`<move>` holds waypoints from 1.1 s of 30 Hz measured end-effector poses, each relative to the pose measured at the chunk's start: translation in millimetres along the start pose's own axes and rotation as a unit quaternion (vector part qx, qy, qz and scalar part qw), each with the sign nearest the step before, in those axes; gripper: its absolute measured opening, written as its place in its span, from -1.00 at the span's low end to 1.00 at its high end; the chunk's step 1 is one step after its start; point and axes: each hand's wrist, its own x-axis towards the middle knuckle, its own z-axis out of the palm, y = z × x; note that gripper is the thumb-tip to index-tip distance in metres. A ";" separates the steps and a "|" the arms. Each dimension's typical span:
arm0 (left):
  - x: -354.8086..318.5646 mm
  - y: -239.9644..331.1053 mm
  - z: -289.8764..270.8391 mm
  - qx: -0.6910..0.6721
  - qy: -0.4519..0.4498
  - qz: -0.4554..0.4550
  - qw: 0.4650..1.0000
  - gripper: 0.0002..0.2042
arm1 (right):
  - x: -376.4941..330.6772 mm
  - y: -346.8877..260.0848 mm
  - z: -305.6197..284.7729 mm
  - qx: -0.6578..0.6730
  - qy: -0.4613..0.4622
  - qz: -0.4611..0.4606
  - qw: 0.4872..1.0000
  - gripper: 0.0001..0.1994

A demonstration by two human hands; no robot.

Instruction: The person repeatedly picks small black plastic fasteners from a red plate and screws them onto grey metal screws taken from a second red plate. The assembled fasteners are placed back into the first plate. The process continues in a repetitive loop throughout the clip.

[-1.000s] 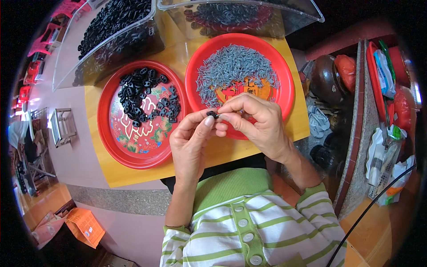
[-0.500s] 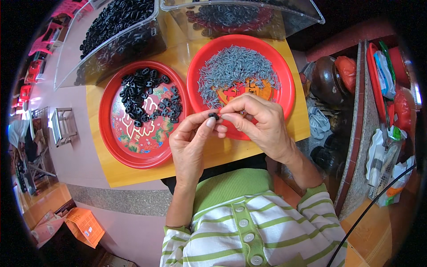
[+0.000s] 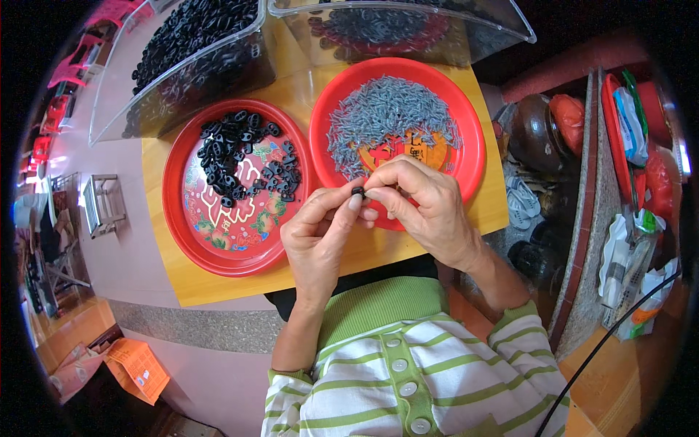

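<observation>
Between the thumb and index finger of my left hand is a small black plastic piece. My right hand meets it from the other side, thumb and forefinger pinched at the piece; anything in that pinch is too small or hidden to name. Both hands hover over the near edge of a red round tray of grey screws. To its left, a second red tray with a flowered bottom carries a pile of similar black pieces.
Two clear plastic bins stand behind the trays; the left bin is heaped with black pieces, and the right bin also holds dark parts. Everything rests on a yellow wooden table. A black cable runs at the lower right.
Both hands have shifted slightly to the right with the black piece, which now appears turned a little between the fingers. The trays' contents look the same.
</observation>
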 end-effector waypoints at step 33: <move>0.7 14.5 -23.6 -0.090 0.039 0.032 0.995 -0.81 | 28.6 -8.4 19.4 0.212 -0.085 0.063 0.971 -0.94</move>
